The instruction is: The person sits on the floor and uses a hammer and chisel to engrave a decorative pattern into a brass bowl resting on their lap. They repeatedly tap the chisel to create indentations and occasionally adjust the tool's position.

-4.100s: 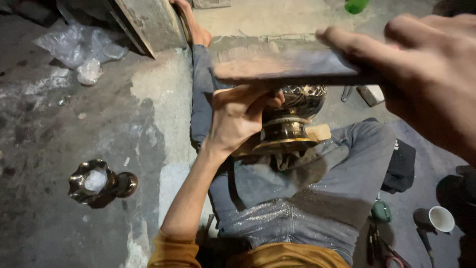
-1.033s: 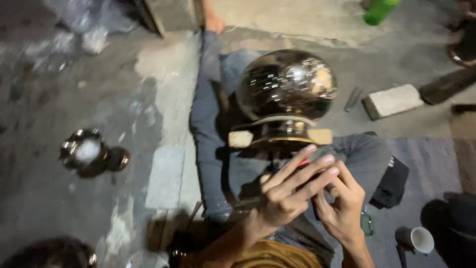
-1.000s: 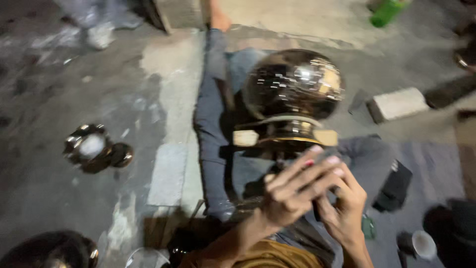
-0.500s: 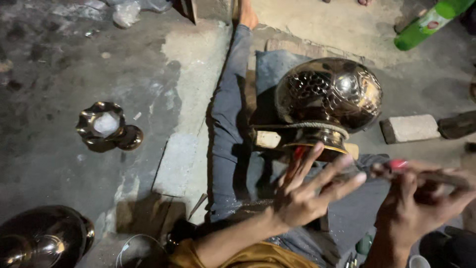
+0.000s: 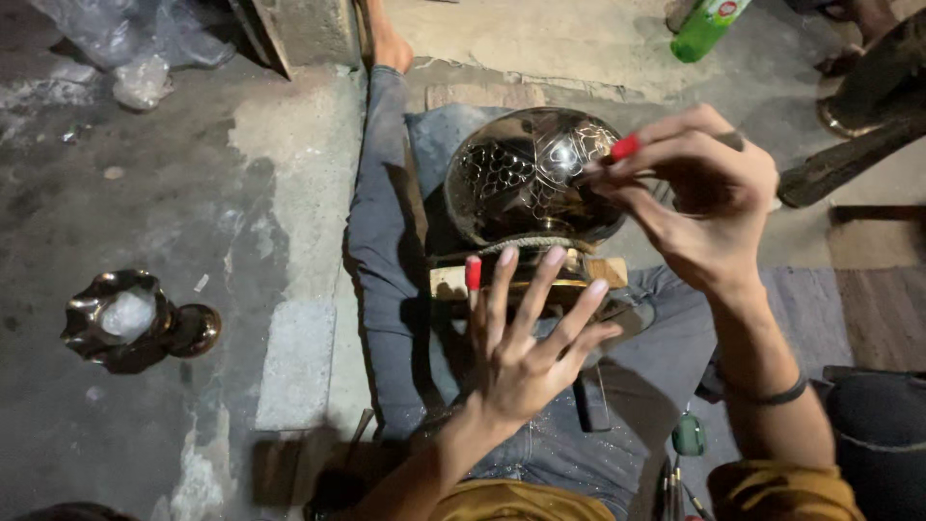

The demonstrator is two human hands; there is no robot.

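Engraved bowl [image 5: 536, 178] is steadied on the lap for access; left hand [image 5: 529, 338] is spread empty, right hand [image 5: 696, 188] pinched on a red-tipped tool [image 5: 625, 147]

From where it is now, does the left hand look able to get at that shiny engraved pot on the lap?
Probably yes. The left hand hovers open, fingers spread, just below the engraved metal pot, and nothing lies between them. The right hand is at the pot's right side, leaving the near side free.

Mustard-yellow sleeves, grey-blue jeans, bare foot [image 5: 389, 43]; red tape on fingers [image 5: 473, 273]; dark band at R wrist.
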